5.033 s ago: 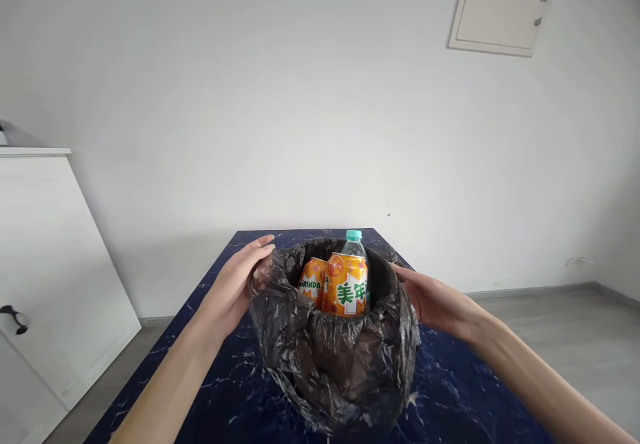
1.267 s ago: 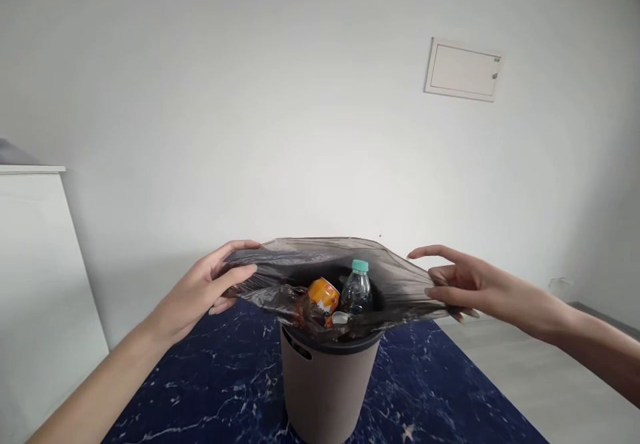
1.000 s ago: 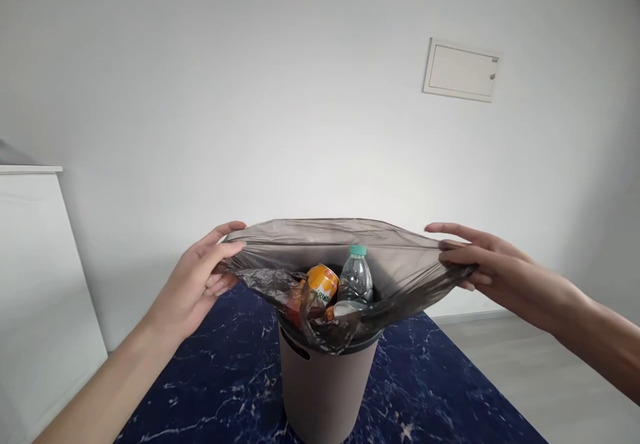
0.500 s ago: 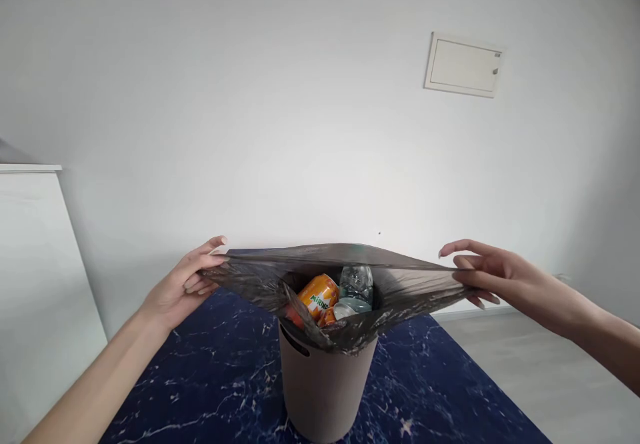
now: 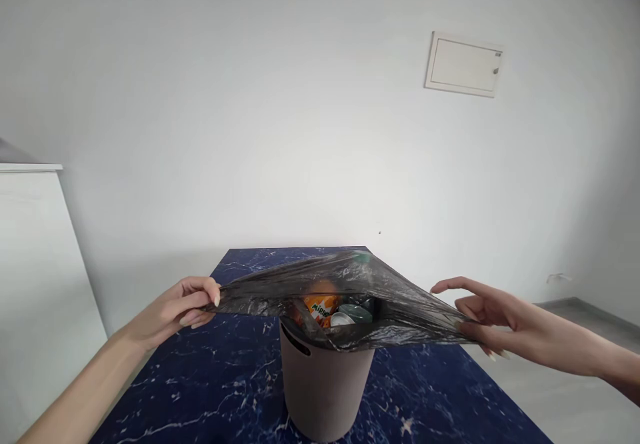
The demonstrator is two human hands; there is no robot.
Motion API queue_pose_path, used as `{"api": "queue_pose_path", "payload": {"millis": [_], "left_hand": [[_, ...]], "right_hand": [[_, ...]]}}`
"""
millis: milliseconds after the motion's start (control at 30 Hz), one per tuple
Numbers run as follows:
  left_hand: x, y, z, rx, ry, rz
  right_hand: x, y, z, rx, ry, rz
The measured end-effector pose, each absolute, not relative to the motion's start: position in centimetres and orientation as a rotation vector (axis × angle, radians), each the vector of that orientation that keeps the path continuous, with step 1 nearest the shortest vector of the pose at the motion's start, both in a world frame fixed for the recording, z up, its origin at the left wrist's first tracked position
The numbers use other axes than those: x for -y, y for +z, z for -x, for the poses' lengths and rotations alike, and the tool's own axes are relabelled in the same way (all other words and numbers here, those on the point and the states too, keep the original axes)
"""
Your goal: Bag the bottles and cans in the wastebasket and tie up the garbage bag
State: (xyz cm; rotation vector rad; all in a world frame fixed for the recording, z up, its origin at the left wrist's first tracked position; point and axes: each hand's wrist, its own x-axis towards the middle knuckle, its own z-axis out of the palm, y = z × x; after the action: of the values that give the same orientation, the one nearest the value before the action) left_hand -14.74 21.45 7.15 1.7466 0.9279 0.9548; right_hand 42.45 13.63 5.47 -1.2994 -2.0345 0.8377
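A dark translucent garbage bag point(image 5: 280, 287) lines a taupe trash bin point(image 5: 327, 387), its mouth stretched wide sideways above the rim. My left hand point(image 5: 187, 304) pinches the bag's left edge. On the other side my right hand point(image 5: 493, 321) grips the right edge between thumb and fingers, with the index finger raised. Through the narrowed opening show an orange Mirinda can point(image 5: 320, 307), a can's silver end point(image 5: 342, 319) and part of a clear plastic bottle point(image 5: 357, 312). The bag's far side covers the upper parts of the can and bottle.
The bin stands on a blue marble-patterned table point(image 5: 225, 377) against a pale wall point(image 5: 300, 131). A white cabinet point(image 5: 40, 284) is at the left. A small white panel door point(image 5: 464, 64) is set in the wall at upper right. Grey floor point(image 5: 575, 397) shows beyond the table's right edge.
Both hands have come down, still holding the bag's edges. The bag's far side now drapes lower over the bottle and can, and the opening is narrower.
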Motion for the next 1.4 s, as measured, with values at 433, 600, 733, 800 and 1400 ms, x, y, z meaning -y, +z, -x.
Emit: {"api": "queue_pose_path", "payload": {"millis": [433,600,733,800,1400], "left_hand": [[-19.5,9.0,9.9,-1.342,1.768,-2.423],[-17.0,8.4,7.2,-1.069,1.162,-3.209],[-16.7,8.3,7.3,-1.182,0.916,-3.263],[-17.4,8.4,8.0,-1.225,0.948,-3.197],[-18.2,10.2,7.7,-1.465,1.226,-2.616]], "right_hand": [[-10.8,7.9,-35.2,2.402,-0.478,1.01],[-10.9,7.8,-33.5,2.381,-0.559,1.013],[-11.7,7.2,-33.9,2.317,-0.601,1.057],[-12.2,6.9,-34.4,2.278,-0.628,1.046],[-13.7,7.4,-36.0,2.07,-0.278,1.188]]}}
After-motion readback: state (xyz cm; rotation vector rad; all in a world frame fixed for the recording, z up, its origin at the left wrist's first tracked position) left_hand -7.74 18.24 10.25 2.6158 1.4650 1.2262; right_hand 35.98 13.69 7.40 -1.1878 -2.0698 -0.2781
